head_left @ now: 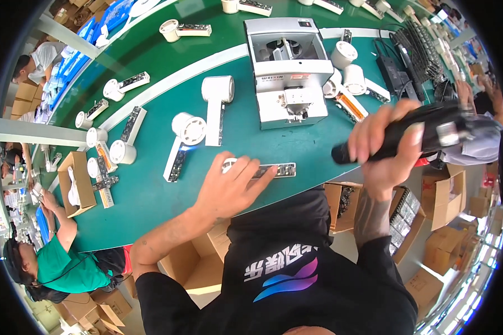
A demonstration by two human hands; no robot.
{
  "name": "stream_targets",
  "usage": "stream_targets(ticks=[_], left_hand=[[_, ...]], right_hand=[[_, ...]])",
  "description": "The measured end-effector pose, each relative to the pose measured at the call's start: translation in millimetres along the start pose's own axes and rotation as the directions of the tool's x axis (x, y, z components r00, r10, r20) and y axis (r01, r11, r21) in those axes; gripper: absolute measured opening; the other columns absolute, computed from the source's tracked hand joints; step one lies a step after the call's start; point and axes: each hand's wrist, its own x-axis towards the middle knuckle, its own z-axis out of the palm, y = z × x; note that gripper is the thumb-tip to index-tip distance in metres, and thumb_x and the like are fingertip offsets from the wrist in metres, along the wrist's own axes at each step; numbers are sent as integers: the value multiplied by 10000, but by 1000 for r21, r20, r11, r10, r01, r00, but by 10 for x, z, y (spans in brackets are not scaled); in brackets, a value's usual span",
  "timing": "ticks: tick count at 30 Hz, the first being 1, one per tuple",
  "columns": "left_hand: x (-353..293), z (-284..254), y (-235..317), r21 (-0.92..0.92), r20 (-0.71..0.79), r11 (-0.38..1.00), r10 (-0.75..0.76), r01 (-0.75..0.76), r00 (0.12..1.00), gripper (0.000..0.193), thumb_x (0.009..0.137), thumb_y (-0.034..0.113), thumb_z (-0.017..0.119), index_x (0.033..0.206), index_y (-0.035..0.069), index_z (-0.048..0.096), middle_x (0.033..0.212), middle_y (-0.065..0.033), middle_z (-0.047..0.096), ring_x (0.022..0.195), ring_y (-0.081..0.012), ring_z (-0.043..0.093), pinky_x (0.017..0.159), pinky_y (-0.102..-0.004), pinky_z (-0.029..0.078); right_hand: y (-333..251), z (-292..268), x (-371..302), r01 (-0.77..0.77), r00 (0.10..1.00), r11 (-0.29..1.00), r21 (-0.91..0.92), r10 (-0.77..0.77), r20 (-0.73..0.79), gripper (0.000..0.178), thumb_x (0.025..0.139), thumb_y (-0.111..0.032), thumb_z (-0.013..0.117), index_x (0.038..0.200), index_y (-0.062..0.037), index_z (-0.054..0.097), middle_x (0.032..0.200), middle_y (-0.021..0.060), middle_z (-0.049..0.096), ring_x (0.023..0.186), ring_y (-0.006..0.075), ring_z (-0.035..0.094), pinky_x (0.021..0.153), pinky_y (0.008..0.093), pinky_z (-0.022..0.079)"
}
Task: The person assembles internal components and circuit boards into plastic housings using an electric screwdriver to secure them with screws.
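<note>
My right hand is wrapped round a black power screwdriver, lifted above the right part of the table and slightly blurred. Near the table's front edge, my left hand bends its fingers over a white housing with a circuit board and holds it against the green surface. The palm and fingers hide much of this piece's round end. Beyond the left hand lie two similar white housings, one with a round drum, the other with its handle toward me.
A grey-white machine stands at the back middle. More white housings and a black power adapter lie right of it. A small cardboard box stands on the left. Another person in green works at the far left.
</note>
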Motion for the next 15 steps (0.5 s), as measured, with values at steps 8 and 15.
stream_targets(ticks=[8, 15], left_hand=[[79, 105, 1, -21, 41, 999, -45, 46, 998, 437, 791, 125, 624, 1224, 114, 675, 928, -40, 547, 895, -190, 541, 813, -427, 442], [82, 76, 1, -14, 57, 997, -73, 74, 996, 493, 771, 111, 617, 1260, 150, 668, 979, -52, 580, 910, -196, 564, 798, -402, 448]], right_hand=[[300, 650, 714, 267, 964, 938, -221, -258, 71, 180, 964, -100, 636, 1033, 52, 570, 592, 34, 540, 425, 108, 492, 412, 253, 393], [353, 608, 589, 244, 966, 909, -339, -198, 165, 144, 955, -67, 643, 991, 50, 566, 550, 33, 512, 397, 108, 465, 396, 256, 378]])
